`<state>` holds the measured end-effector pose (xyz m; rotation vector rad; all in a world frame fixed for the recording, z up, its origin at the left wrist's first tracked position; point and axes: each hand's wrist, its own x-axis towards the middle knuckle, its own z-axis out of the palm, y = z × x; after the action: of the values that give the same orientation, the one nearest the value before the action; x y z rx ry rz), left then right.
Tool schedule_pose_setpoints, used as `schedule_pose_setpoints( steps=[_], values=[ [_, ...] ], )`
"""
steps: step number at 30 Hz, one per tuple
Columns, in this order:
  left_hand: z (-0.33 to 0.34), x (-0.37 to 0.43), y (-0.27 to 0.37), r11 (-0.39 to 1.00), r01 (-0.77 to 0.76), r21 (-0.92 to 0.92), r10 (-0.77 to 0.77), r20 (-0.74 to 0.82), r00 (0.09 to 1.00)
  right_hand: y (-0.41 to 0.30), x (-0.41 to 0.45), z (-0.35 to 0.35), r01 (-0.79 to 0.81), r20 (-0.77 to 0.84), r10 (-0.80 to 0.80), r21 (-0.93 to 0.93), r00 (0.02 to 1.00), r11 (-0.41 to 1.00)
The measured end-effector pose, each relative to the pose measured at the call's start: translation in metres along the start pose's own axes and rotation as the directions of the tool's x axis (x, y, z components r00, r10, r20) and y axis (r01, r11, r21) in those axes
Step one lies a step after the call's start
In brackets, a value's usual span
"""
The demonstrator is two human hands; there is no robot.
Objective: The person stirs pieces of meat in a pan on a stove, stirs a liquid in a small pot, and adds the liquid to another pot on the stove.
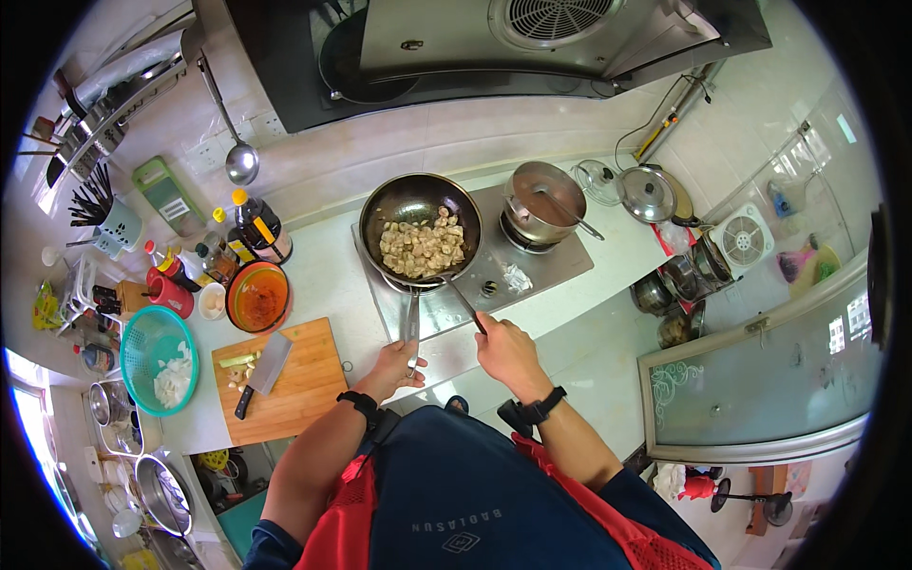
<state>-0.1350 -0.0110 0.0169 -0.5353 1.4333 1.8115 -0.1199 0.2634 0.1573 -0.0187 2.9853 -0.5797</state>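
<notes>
My left hand (396, 367) grips the metal handle of a dark wok (412, 191), which sits over the left burner. Pale chunks of meat (420, 246) cover the lower part of its inside. In my right hand (504, 353) is the dark handle of a spatula (465, 305); its blade dips into the wok near the meat's front edge. To the wok's right, a steel saucepan (531, 222) stands on the other burner with brownish liquid and a ladle (570, 212) in it.
Left on the counter lies a wooden cutting board (313, 370) with a cleaver (269, 367), garlic and a green piece. Near it stand a teal colander (132, 367), a bowl of orange liquid (260, 298) and several bottles (262, 226). Crumpled foil (516, 278) rests on the stovetop (563, 267).
</notes>
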Motion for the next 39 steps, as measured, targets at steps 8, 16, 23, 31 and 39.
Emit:
schedule_pose_setpoints(
  steps=[8, 16, 23, 31, 39],
  values=[
    [0.002, 0.003, 0.0, 1.0, 0.015, 0.003, -0.015, -0.001, 1.0, -0.01, 0.031, 0.001, -0.037, 0.086, 0.038, -0.015, 0.996, 0.999],
    [-0.001, -0.002, 0.003, 0.999, 0.024, -0.04, -0.024, -0.002, 1.0, -0.018, 0.041, 0.007, 0.076, -0.042, -0.077, -0.019, 0.996, 0.997],
    [-0.013, -0.008, 0.0, 0.999, 0.009, -0.05, -0.008, 0.03, 1.0, 0.014, 0.078, 0.038, 0.267, -0.004, -0.272, -0.179, 0.962, 0.947],
    [-0.016, -0.011, 0.006, 0.999, 0.004, -0.046, -0.003, 0.034, 0.999, 0.02, 0.062, 0.017, 0.204, -0.014, -0.21, -0.183, 0.978, 0.962],
    [-0.021, 0.0, 0.011, 1.0, 0.02, -0.022, -0.019, 0.056, 0.998, 0.015, 0.064, 0.017, 0.107, -0.073, -0.112, -0.065, 0.991, 0.992]
  ],
)
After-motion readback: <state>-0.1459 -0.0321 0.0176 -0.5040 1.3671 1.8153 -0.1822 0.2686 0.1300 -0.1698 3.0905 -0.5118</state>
